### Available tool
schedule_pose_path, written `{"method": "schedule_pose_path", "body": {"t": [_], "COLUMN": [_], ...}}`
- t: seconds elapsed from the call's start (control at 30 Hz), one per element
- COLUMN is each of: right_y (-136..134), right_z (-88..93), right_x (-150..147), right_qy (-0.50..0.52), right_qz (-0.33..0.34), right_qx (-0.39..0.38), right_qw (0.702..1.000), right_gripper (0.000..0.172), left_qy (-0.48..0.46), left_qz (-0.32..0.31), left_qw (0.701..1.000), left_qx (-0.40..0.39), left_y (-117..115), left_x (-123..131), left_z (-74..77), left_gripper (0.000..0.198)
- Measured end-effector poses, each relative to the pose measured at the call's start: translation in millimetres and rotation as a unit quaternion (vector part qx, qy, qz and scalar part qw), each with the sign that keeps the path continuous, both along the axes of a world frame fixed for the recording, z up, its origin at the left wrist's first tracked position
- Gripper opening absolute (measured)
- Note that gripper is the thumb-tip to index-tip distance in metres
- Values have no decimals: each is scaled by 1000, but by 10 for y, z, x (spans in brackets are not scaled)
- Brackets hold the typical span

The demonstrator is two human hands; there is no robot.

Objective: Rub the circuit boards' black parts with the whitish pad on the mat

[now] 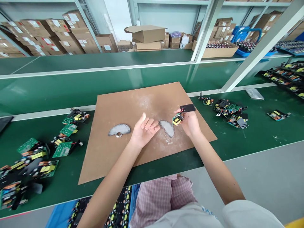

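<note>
Pinching a small green circuit board with yellow component [177, 119] — right hand [190, 123] is gripping it above the brown cardboard sheet [133, 101] on the green counter [237, 139] | left hand [144, 128] is hovering spread, palm up, empty | seemingly inspecting; next move is calling for left-hand support.

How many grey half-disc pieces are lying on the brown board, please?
2. One half-disc lies left of the left hand; the other lies between both hands, near the circuit board in the right hand. None seems hidden.
</note>
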State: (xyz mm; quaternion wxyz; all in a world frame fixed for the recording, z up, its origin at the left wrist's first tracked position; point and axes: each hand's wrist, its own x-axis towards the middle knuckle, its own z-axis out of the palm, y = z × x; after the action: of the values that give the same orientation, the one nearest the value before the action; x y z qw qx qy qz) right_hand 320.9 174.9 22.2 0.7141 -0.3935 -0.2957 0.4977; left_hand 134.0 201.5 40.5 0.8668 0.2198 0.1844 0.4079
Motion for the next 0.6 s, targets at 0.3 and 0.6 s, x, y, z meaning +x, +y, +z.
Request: {"method": "schedule_pose_path", "body": {"t": [0.3, 0.6], "right_y": [-15, -7], "right_z": [32, 56], "right_x": [7, 29], "right_qy": [14, -10], "right_qz": [11, -7], "right_qx": [2, 6], "right_qw": [1000, 1000], "right_gripper": [22, 28], "left_qy": [-20, 107], "left_qz": [-42, -11], "left_qw": [999, 990], "left_qx": [-10, 96], "left_y": [15, 22], "left_x": [-47, -16], "left_z": [36, -17], "left_gripper": [50, 53]}}
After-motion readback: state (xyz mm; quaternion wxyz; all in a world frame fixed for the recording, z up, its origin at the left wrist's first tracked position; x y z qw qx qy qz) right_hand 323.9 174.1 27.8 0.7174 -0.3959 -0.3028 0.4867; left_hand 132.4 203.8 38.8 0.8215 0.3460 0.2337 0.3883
